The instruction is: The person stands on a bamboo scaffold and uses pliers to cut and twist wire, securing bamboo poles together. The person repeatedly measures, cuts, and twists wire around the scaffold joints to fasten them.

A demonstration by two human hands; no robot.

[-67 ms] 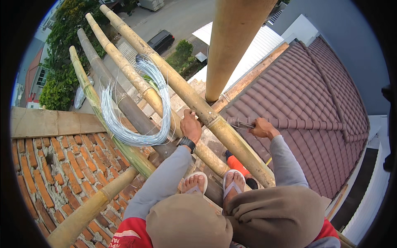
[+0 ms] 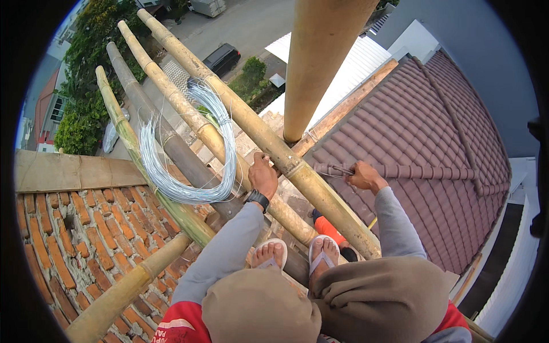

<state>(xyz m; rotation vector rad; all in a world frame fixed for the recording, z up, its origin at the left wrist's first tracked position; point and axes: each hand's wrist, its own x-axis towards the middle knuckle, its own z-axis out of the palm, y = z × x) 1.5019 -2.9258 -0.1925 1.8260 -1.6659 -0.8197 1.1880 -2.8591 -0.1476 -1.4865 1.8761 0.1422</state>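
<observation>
My right hand (image 2: 365, 176) grips a pair of pliers (image 2: 343, 171), whose jaws point left at the side of a thick yellow bamboo pole (image 2: 257, 134). A thin wire seems to run between the jaws and the pole. On the pole's other side, my left hand (image 2: 263, 175) is closed with its fingers curled; what they hold, if anything, is hidden. Left of that hand, a coil of silvery wire (image 2: 227, 154) hangs over a second bamboo pole (image 2: 166, 91) and a darker grey pole (image 2: 150, 111).
An upright bamboo post (image 2: 320, 63) rises just ahead. My sandalled feet (image 2: 269, 252) stand on poles high above the ground. A brick wall (image 2: 97, 240) lies left, a brown tiled roof (image 2: 412, 148) right. Below, a person in orange (image 2: 330, 224) shows between poles.
The pliers have tilted slightly in my right hand. My left hand keeps its place by the pole.
</observation>
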